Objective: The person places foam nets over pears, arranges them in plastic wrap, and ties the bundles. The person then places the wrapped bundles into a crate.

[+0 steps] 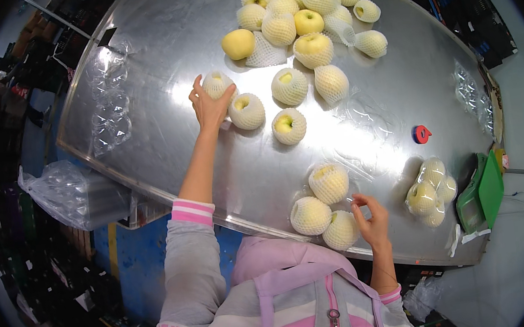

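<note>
My left hand (210,103) has its fingers and thumb around a yellow apple in a white foam net (217,84), resting on the steel table. Touching or close beside it is another netted apple (247,112). Near the table's front edge, my right hand (372,219) is raised with fingers curled and nothing seen between them. Just left of it stand three netted apples (311,215), with clear plastic around their edges. Further up, more netted apples (287,87) lie in front of a large group, where a bare yellow apple (238,44) sits beside an empty foam net (265,53).
Clear plastic clamshell trays (109,100) lie at the left. A red tape roll (422,134) sits right of centre, beyond a clear pack of netted apples (432,192). Green plastic baskets (480,192) stand at the right corner. A bag of clear packaging (74,195) is by the left edge.
</note>
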